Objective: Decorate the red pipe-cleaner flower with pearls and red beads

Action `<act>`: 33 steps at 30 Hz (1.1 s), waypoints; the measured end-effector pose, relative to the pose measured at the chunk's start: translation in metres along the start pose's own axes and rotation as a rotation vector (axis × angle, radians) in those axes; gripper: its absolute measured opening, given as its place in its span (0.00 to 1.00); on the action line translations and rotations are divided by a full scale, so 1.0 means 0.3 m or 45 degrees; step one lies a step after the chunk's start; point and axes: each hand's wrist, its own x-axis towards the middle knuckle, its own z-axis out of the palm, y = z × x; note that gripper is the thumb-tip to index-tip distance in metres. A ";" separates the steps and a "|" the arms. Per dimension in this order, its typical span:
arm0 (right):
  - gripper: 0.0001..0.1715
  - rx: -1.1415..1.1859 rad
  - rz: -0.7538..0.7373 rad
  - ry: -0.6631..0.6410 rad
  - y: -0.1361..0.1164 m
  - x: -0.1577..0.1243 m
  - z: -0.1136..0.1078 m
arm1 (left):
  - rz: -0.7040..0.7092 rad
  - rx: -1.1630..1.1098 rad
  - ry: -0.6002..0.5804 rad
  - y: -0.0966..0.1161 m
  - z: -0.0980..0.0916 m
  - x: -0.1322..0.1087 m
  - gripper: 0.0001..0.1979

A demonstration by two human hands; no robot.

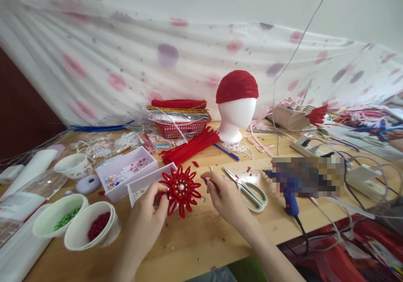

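Note:
A red flower with looped petals and a centre of pearl and green beads [181, 191] is pinched at its left edge by my left hand [150, 206]. To its right, my right hand [226, 196] is raised with thumb and forefinger together, apart from the petals. Something small and dark red shows at those fingertips, too small to name. Behind the flower, partly covered by it, is a white box of pearl beads [134, 186]. Scissors with pale green handles [248, 191] lie just right of my right hand.
Paper cups hold green beads [40, 221] and dark red beads [71, 236]. A white box [103, 171] contains gems. Red stems [192, 147] lie before a red basket [176, 130]. A foam head [236, 116] wears a red wrap. A blue glue gun [291, 202] and cables are at right.

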 end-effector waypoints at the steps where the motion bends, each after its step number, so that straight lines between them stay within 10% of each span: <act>1: 0.13 0.039 0.012 -0.011 -0.002 -0.001 0.000 | 0.003 0.003 0.003 0.000 0.000 0.000 0.10; 18: 0.20 0.708 0.330 -0.089 0.038 0.060 -0.045 | -0.008 -0.044 0.033 0.001 0.007 0.002 0.10; 33: 0.17 0.284 0.296 -0.061 0.021 0.125 0.013 | 0.069 -0.049 0.084 0.016 0.006 0.001 0.08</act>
